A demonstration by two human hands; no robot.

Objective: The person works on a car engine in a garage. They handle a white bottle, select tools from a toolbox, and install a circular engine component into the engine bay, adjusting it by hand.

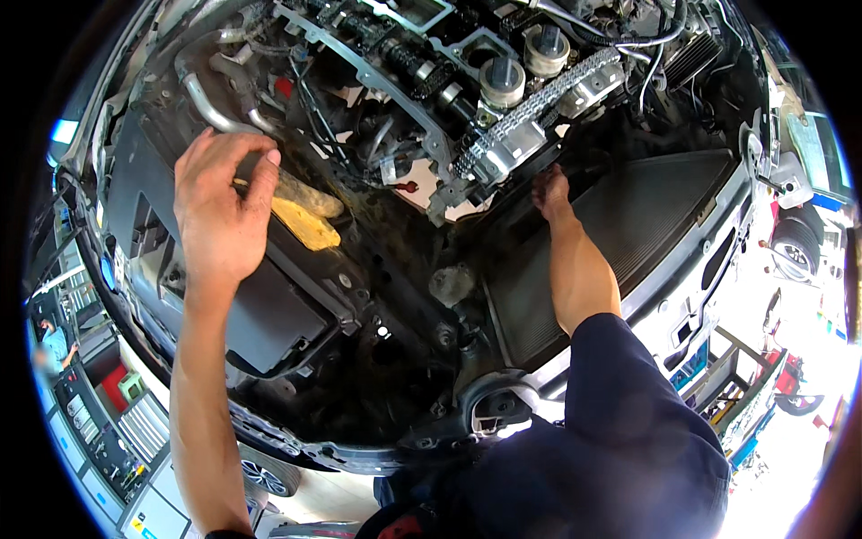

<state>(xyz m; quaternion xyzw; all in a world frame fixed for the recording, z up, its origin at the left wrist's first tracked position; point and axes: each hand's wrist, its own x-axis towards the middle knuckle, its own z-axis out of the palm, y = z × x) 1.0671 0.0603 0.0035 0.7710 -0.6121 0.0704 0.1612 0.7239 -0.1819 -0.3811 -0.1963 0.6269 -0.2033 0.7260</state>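
My left hand point(224, 202) is over the left side of the engine bay, its thumb held apart from bent fingers, with nothing visible in it. Close by are a silver metal pipe point(212, 110), a black plastic box point(269, 314) and a dirty yellow cloth-like piece point(307, 225). My right hand point(550, 190) reaches down between the engine's front and the radiator point(620, 234), fingers curled; whatever they hold is hidden in the dark gap. The opened engine point(431, 76) shows a timing chain point(539, 97) and two round camshaft gears point(501, 83).
The car's front frame point(718, 260) curves around the radiator. Loose wires point(310, 108) hang left of the engine. Beyond the car are a wheel point(796, 250), a metal cart point(732, 377), and a person point(56, 346) at the far left beside storage drawers.
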